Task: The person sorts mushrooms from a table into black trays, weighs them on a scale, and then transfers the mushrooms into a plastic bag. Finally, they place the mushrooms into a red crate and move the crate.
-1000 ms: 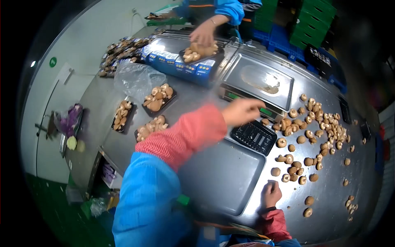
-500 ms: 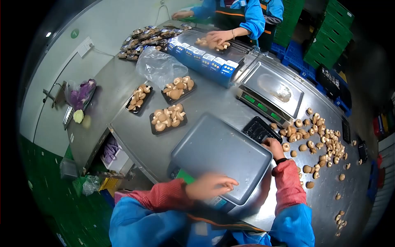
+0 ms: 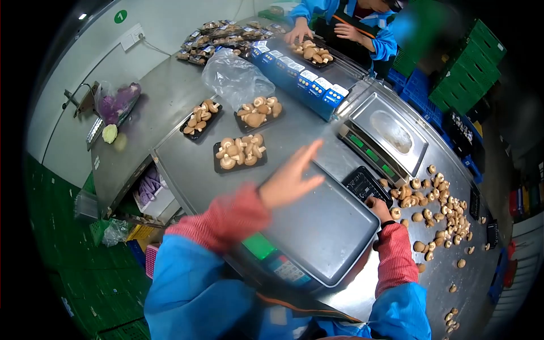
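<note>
My left hand (image 3: 292, 178), slightly blurred, hovers over the far-left part of a grey weighing scale (image 3: 317, 226), its fingers stretched out and holding nothing. Beyond the scale's right side, my right hand (image 3: 381, 208) has its fingers curled at the near edge of an empty black plastic tray (image 3: 365, 184). Part of that tray's edge is hidden by the fingers. To the left of my left hand, a black tray of mushrooms (image 3: 240, 154) lies on the steel table. Two more filled trays, one at the back (image 3: 259, 115) and one at the left (image 3: 200, 120), stand close by.
Loose mushrooms (image 3: 453, 212) spread across the right of the table. A second scale (image 3: 391, 133) stands behind the empty tray. A clear plastic bag (image 3: 235, 76), a row of blue label boxes (image 3: 297, 79) and packed trays (image 3: 226, 39) lie farther back. A co-worker (image 3: 362, 28) handles mushrooms opposite.
My left hand has moved up and away from me, from the scale's near side to its far side. My right hand stays at the empty tray. The co-worker's hands have shifted.
</note>
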`<action>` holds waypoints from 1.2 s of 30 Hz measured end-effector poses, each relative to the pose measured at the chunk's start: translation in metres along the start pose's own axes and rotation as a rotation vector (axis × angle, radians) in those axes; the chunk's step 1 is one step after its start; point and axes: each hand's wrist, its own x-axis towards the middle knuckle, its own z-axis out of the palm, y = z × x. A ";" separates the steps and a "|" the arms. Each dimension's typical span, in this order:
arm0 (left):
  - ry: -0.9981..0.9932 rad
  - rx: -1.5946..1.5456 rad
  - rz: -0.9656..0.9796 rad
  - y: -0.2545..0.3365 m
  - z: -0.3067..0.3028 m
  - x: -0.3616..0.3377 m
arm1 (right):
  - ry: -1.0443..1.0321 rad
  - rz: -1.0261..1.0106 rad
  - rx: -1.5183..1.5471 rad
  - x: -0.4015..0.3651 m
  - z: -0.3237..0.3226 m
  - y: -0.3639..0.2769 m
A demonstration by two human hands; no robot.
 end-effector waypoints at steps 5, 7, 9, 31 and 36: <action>0.075 0.233 -0.099 -0.102 -0.006 0.130 | -0.014 0.087 0.141 0.004 0.010 0.018; 0.088 0.331 -0.236 -0.130 -0.009 0.163 | 0.006 0.083 0.150 0.002 0.011 0.017; 0.161 0.351 -0.294 -0.140 -0.014 0.180 | 0.022 0.079 0.150 0.003 0.015 0.024; 0.386 -0.263 -0.163 -0.168 -0.025 0.177 | 0.029 0.055 0.085 -0.007 -0.003 -0.011; 0.095 -0.345 -0.250 -0.105 -0.032 0.063 | -0.019 -0.097 -0.099 -0.003 -0.012 -0.022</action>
